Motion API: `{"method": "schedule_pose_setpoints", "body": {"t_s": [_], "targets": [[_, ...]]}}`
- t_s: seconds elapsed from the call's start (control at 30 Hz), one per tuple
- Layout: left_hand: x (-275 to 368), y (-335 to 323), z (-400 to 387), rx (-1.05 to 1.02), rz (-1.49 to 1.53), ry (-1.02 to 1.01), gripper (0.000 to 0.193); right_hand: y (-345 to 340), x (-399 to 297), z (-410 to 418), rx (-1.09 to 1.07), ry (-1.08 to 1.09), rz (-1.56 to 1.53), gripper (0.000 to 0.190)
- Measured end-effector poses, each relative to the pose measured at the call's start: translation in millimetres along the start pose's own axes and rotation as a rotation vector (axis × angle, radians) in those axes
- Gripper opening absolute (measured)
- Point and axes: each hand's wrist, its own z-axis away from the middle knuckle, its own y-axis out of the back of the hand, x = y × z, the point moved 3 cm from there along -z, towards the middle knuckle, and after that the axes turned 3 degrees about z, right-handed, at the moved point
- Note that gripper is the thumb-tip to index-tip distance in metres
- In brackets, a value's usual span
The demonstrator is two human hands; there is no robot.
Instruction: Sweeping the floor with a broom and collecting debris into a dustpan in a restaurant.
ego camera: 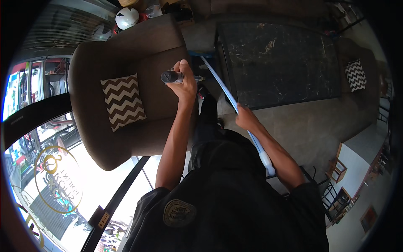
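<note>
My left hand [185, 83] is closed around an upright handle with a black rounded end [170, 77]; its lower part is mostly hidden beneath the hand. In my right hand [247, 117] is a long light-blue pole [220, 82], slanting from the gap between the armchair and the table back beside my body. The pole's near end has a white grip [267, 163]. A blue object [201, 54] lies low near the pole's far end; whether the two are joined, I cannot tell.
A brown armchair [85, 78] with a zigzag cushion [123, 102] stands at left. The dark marble-patterned table [283, 63] is at upper right, with another seat and cushion [355, 75] beyond. A white helmet [127, 18] sits behind the armchair. Glass with a dark frame [116, 201] is at lower left.
</note>
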Motion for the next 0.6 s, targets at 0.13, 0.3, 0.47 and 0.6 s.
{"method": "schedule_pose_setpoints", "body": {"t_s": [0.13, 0.3, 0.47, 0.6], "targets": [[4, 0, -1, 0.000, -0.025, 0.022, 0.044, 47, -6, 42, -0.066, -0.134, -0.110, 0.058], [19, 2, 8, 0.024, -0.110, 0.058, 0.045, 58, 10, 17, 0.072, -0.074, -0.107, 0.060], [41, 7, 12, 0.053, -0.142, 0.089, 0.043, 83, -6, -48, 0.074, -0.007, -0.082, 0.056], [60, 4, 29, 0.108, -0.082, 0.052, 0.041, 80, -23, -102, 0.023, -0.016, 0.006, 0.050]]}}
